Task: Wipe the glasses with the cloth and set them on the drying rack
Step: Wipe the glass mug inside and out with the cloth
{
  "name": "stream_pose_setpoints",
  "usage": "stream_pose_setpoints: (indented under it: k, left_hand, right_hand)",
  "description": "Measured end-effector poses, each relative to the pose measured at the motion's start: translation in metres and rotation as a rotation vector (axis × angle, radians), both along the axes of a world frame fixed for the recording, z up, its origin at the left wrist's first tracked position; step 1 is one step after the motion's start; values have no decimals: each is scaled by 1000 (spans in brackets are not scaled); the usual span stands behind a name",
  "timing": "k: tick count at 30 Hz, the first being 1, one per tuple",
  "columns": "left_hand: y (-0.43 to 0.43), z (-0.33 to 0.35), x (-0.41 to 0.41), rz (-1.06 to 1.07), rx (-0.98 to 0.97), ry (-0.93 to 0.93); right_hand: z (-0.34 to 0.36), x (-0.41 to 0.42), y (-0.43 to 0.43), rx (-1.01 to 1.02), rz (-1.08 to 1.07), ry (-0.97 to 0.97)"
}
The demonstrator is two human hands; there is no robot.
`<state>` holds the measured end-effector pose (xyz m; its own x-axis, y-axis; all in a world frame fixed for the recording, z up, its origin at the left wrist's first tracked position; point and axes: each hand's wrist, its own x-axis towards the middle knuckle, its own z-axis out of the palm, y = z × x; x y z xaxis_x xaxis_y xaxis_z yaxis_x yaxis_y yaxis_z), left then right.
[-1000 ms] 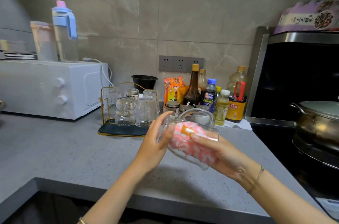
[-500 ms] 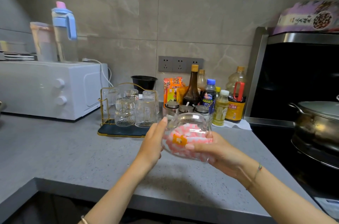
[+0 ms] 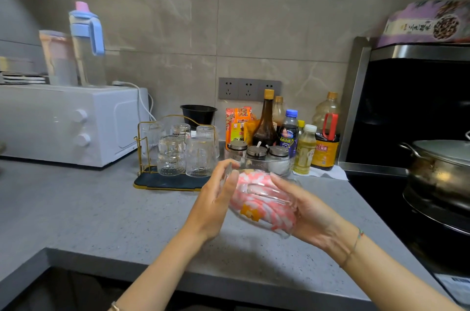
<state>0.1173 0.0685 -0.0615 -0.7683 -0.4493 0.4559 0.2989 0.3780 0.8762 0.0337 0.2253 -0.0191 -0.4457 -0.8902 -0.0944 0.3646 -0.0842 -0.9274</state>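
The person is wearing a thin string bracelet (image 3: 354, 247) with green and red beads below the right hand (image 3: 312, 211), and a gold-coloured band (image 3: 115, 306) below the left hand (image 3: 216, 198).

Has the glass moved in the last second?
Yes. The glass has turned and dropped slightly: its handle looped up across the spice jars before, and now lies below them, toward the camera.
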Motion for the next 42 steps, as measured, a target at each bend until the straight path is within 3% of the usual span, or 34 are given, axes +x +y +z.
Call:
stream_pose_setpoints:
  k: [4,9,14,21,27,31,34,38,42]
  left_hand:
    - [3,7,2,36,20,-209]
    - [1,15,0,-3,270,-398]
    - [6,13,-3,49,234,-216]
    - [1,2,3,-6,-77,62]
    - [1,6,12,61,-313,145]
    - [2,22,8,-19,-224,-181]
    - [-3,43,7,-69,152,-390]
    - [-18,37,26,-413,279,-640]
    - [-28,31,19,-536,339,-778]
  right_hand:
    - [-1,-3,-2,-67,-33,31]
    - [-7,-1,-2,15,-40,293]
    - [-7,-1,-1,6,25,281]
    - [-11,-5,5,-159,215,26]
    - [-12,-9,5,-179,267,98]
    - [-11,-17,6,-159,265,125]
    - [-9,-23,10,-58,245,250]
    - [-2,-26,12,46,313,409]
    - [-1,-27,9,109,341,505]
